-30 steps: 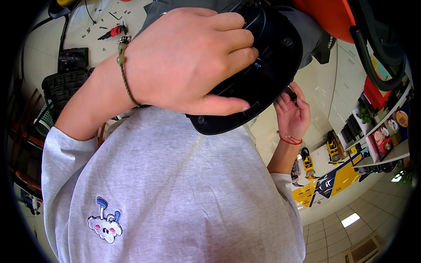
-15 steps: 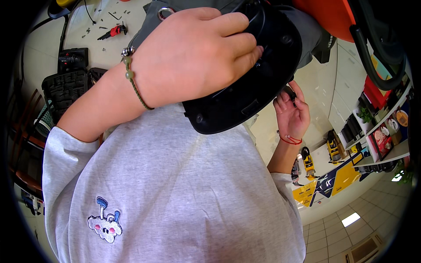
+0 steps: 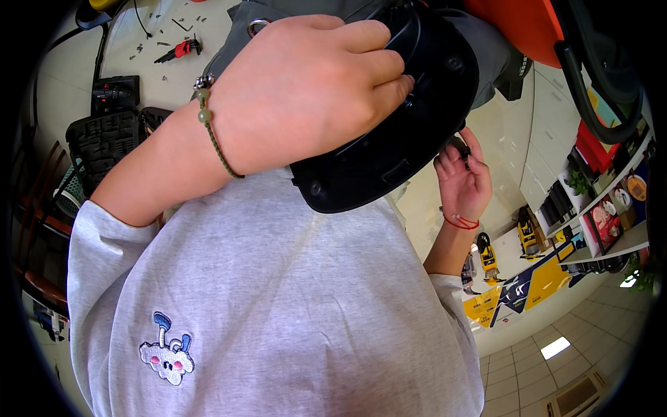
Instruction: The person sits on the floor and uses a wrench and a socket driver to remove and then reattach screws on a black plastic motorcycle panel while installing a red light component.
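A curved black plastic cover (image 3: 445, 90) with moulded ribs and round screw bosses fills the upper middle, close in front of me. My left hand (image 3: 313, 90), wearing a green beaded bracelet, reaches across it. Its fingers are curled and pressed together at the cover's inner face, and whatever they grip is hidden behind them. Beyond the cover's lower right rim, my right hand (image 3: 464, 182), with a red cord bracelet, closes its fingers around a small black piece (image 3: 458, 147). Whether that piece joins the cover cannot be made out.
Grey machine body (image 3: 479, 62) lies behind the cover, beside an orange panel (image 3: 521, 31) and black tube handle (image 3: 590, 104). On the table at upper left are a red-and-black hex key set (image 3: 182, 50), scattered screws and an open black tool case (image 3: 104, 146). Shelves (image 3: 611, 250) stand right.
My left hand has shifted very slightly down and to the left, its fingers still curled. The cover and my right hand look almost unchanged.
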